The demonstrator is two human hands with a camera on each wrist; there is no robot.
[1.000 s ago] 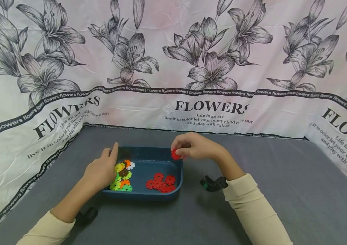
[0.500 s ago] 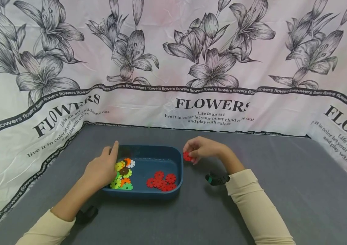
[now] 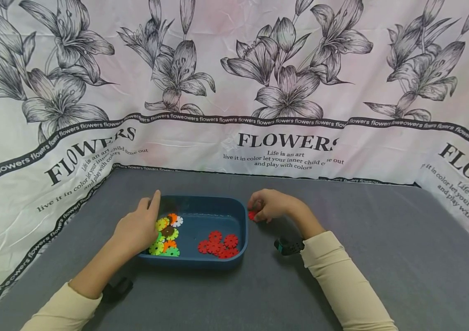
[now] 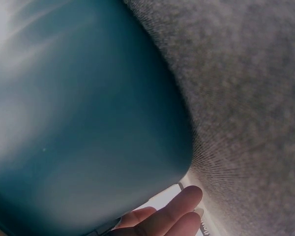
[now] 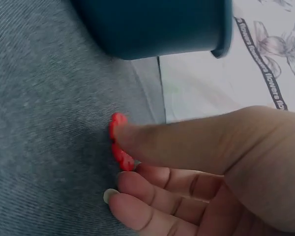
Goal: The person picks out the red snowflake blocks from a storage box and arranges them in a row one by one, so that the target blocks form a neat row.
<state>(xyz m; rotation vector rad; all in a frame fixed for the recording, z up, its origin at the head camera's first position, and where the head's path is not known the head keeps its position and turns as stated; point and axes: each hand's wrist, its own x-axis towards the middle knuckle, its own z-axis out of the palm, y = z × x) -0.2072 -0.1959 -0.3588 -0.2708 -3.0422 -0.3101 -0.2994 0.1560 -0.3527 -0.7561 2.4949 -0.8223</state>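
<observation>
My left hand [image 3: 137, 228] holds the left end of a dark blue plastic tub [image 3: 193, 263]. Its fingertips [image 4: 184, 197] show past the outer wall in the left wrist view, and the thumb is hidden in the head view. Just outside the tub's right end, low over the table, my right hand [image 3: 273, 204] pinches a red notched building disc [image 5: 124, 160] between thumb and fingers. The thumb covers part of it. Inside the tub, several red discs [image 3: 219, 245] lie in a pile on the right. Mixed yellow, green, orange, white and brown discs [image 3: 168, 235] lie along the left side.
A grey cloth-covered table [image 3: 234, 299] spreads around the tub. Behind it hangs a white flower-printed curtain [image 3: 201, 151]. Dark wrist straps with devices show at the right wrist [image 3: 289, 246] and left wrist [image 3: 117, 289].
My right hand has carried the red disc rightward over the tub's rim and lowered it outside, beside the tub. My left hand stays where it was at the tub's left end.
</observation>
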